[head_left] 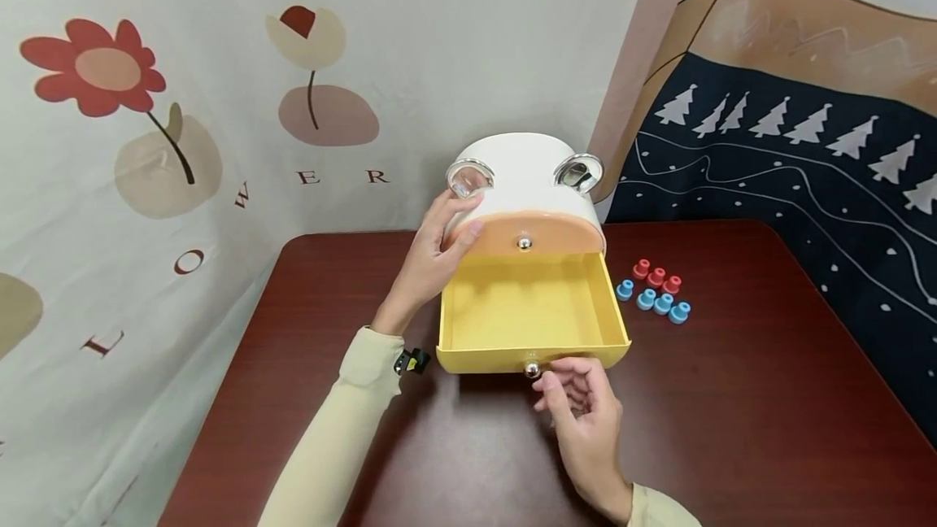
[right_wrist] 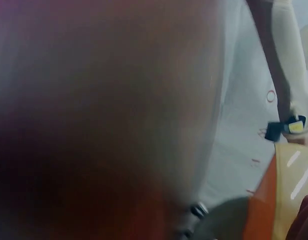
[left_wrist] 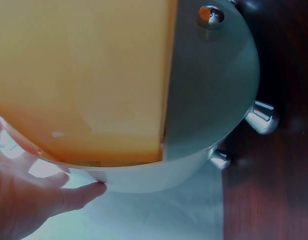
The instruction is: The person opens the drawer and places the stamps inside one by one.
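A toy-like drawer box (head_left: 523,165) with a rounded white top, two silver-rimmed round ornaments and an orange upper front stands on the table. Its yellow lower drawer (head_left: 520,311) is pulled well out, its inside floor showing. My left hand (head_left: 432,246) rests on the left shoulder of the box, thumb against the orange front and fingers spread on the white shell. Loosely curled, my right hand (head_left: 586,421) is at the drawer's front edge, fingertips just right of the silver knob (head_left: 532,369). In the left wrist view, the left hand (left_wrist: 29,200) lies along the box's rim.
Several small red pegs (head_left: 656,277) and blue pegs (head_left: 663,303) stand on the dark red-brown table (head_left: 761,397), right of the drawer. Printed cloths hang close behind the table; the box stands near its back edge. A blurred surface covers much of the right wrist view.
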A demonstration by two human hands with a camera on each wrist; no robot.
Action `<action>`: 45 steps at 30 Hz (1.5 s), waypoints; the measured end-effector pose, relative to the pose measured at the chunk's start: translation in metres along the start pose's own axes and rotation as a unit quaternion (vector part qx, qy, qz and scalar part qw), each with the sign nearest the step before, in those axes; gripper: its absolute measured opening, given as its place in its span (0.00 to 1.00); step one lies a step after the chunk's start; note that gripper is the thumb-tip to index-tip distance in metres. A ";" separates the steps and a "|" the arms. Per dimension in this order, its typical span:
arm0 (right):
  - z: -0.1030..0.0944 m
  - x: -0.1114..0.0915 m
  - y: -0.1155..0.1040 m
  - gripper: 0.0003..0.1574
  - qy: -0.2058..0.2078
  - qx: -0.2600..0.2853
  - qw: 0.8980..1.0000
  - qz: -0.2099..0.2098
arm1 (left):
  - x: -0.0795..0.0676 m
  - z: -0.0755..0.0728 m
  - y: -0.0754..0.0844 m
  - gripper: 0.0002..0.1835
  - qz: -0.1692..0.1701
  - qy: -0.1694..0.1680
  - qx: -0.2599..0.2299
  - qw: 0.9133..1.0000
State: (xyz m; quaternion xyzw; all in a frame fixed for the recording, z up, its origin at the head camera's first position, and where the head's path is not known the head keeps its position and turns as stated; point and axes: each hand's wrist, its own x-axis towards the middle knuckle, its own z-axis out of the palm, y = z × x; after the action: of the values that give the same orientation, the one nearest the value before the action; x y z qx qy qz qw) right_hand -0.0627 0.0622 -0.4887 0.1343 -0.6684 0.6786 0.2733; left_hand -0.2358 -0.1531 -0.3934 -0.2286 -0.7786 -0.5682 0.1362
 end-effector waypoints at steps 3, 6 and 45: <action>-0.006 0.010 0.000 0.14 -0.008 0.007 0.997 -0.081 | -0.002 0.000 0.013 0.22 -0.012 0.001 -0.017 1.000; -0.012 0.023 -0.005 0.09 -0.006 0.010 0.990 -0.139 | -0.004 0.000 0.023 0.22 -0.009 -0.008 -0.039 0.999; -0.116 0.136 0.054 0.22 -0.013 -0.324 0.939 0.115 | 0.002 0.007 -0.027 0.32 0.079 -0.015 0.054 0.995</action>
State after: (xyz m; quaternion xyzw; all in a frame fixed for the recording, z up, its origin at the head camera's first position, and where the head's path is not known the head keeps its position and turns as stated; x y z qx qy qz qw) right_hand -0.1823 0.2041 -0.4675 -0.0306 -0.8665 0.4502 0.2135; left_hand -0.2511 -0.1523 -0.4166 -0.2906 -0.7897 -0.5092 0.1808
